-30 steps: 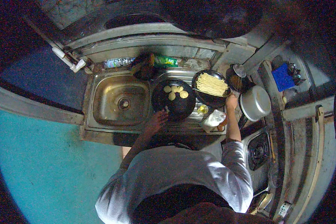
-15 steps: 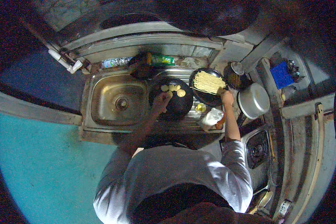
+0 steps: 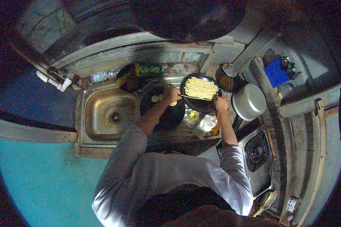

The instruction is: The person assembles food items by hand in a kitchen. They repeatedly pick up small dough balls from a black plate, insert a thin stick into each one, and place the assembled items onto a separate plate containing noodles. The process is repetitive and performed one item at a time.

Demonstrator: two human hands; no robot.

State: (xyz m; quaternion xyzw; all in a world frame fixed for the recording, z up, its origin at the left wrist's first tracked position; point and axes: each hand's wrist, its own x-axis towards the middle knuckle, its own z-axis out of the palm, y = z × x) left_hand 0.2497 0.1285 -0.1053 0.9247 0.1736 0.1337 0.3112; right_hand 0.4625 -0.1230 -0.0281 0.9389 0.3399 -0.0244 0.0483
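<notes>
Left hand [image 3: 172, 94] and right hand [image 3: 221, 104] noted at opposite sides of black tray [image 3: 195, 104]; pale strands [image 3: 201, 89] lie between their fingers. Metal pot [image 3: 250, 102]: right of right fingers.

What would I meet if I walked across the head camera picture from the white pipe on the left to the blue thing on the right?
White pipe, metal sink, dark round dish, pale noodle-like strands, right hand, silver pot, blue thing.
</notes>
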